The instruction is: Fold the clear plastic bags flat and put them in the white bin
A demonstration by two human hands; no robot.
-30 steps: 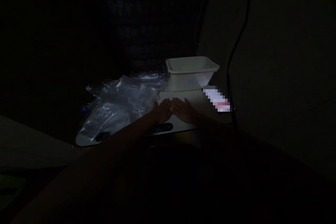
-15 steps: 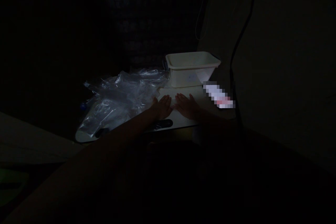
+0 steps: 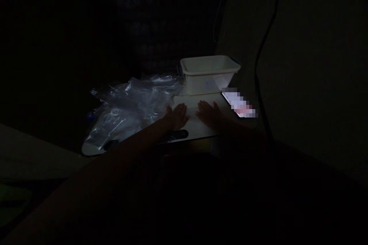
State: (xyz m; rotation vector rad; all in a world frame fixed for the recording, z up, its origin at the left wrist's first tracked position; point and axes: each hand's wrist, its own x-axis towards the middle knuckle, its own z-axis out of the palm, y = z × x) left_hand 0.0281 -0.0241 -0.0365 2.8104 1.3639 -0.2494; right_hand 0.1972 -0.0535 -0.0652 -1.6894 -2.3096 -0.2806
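Note:
My left hand (image 3: 177,116) lies flat with fingers extended on the pale tabletop (image 3: 198,132), beside the right edge of a heap of clear plastic bags (image 3: 133,101). Flat on the same surface, a short way to the right, rests my right hand (image 3: 210,115), its thumb apart from the fingers. Something thin and see-through seems to lie under and between both hands, too dim to make out. Neither hand grips anything that I can see.
Behind the hands stands a white plastic tub (image 3: 208,83). A phone with a lit, blurred-out screen (image 3: 238,103) lies right of my right hand. A black cable (image 3: 257,65) hangs at the right. A dark oval (image 3: 181,134) marks the table's front edge. The surroundings are very dark.
My right hand has slid a little to the right, widening the gap between the hands. My left hand stays nearly where it was.

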